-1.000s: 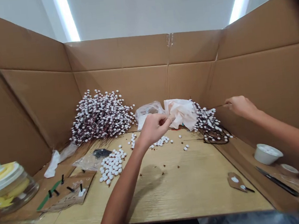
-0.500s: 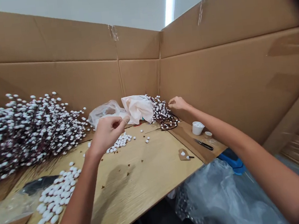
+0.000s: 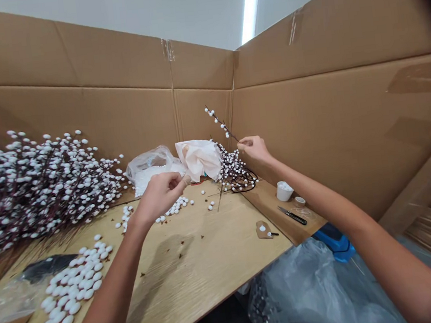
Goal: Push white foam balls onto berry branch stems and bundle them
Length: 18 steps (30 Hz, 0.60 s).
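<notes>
My right hand (image 3: 255, 148) pinches a thin dark sprig with white berries (image 3: 222, 125), which points up and to the left in front of the cardboard corner. Just below that hand lies a bundle of berry sprigs (image 3: 233, 167) with dark looped stems. My left hand (image 3: 165, 191) hovers over the board, thumb and fingers pressed together; I cannot make out what they hold, if anything. Close beneath it are loose white berries (image 3: 176, 205). A larger pile of white berries (image 3: 70, 287) lies to the left of my left forearm.
A big heap of berry branches (image 3: 45, 189) fills the left side. At the back sit a clear bag (image 3: 154, 164) and a pale cloth-like sheet (image 3: 201, 159). A white cup (image 3: 284, 191), a knife (image 3: 292, 215) and a small brown piece (image 3: 263, 229) lie right. Cardboard walls (image 3: 311, 115) enclose the board.
My right hand now shows a berry sprig raised from beside the bundle; earlier no sprig stood out in it. My left hand stays pinched, slightly lower and further right.
</notes>
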Motion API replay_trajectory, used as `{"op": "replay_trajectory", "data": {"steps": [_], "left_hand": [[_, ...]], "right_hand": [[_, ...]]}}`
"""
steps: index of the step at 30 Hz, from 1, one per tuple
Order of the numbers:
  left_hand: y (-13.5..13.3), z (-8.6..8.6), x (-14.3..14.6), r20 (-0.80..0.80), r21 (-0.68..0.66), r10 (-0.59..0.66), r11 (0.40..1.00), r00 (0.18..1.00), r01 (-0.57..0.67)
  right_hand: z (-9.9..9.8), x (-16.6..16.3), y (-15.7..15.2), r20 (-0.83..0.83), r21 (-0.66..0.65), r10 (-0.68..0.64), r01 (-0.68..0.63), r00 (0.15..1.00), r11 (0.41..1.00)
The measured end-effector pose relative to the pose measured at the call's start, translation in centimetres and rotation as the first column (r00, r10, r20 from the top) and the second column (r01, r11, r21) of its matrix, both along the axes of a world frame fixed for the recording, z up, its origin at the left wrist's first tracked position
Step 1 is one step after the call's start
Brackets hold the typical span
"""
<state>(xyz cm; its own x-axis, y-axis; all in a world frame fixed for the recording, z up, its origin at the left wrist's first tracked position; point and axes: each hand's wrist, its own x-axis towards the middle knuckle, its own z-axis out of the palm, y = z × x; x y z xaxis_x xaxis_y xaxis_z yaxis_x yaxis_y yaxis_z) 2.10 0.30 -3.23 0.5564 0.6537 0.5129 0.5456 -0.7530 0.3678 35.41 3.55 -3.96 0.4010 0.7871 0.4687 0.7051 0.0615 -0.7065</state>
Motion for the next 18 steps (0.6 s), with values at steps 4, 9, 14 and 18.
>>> {"op": "replay_trajectory", "data": {"steps": [4, 9, 14, 18], "left_hand": [[0.1, -0.9, 1.1, 0.052, -0.131, -0.08, 0.988, 0.995, 0.086], [0.1, -3.1, 3.3, 0.149, -0.384, -0.243, 0.879, 0.958, 0.283], [0.4, -6.5, 3.5, 0.383, -0.502, -0.291, 0.731, 0.877, 0.462], [0.1, -9.2, 1.5, 0.392, -0.508, -0.178, 0.776, 0.903, 0.374]], "right_hand": [[-0.5, -4.3, -2.2, -0.263, 0.059, 0.248, -0.241, 0.932, 0.969], [-1.9, -9.9, -4.6, -0.548, 0.142, 0.464, -0.469, 0.696, 0.872], [-5.0, -14.5, -5.0, -0.731, 0.257, 0.519, -0.525, 0.443, 0.811], [-8.2, -16.9, -4.0, -0.761, 0.25, 0.519, -0.562, 0.389, 0.789]]}}
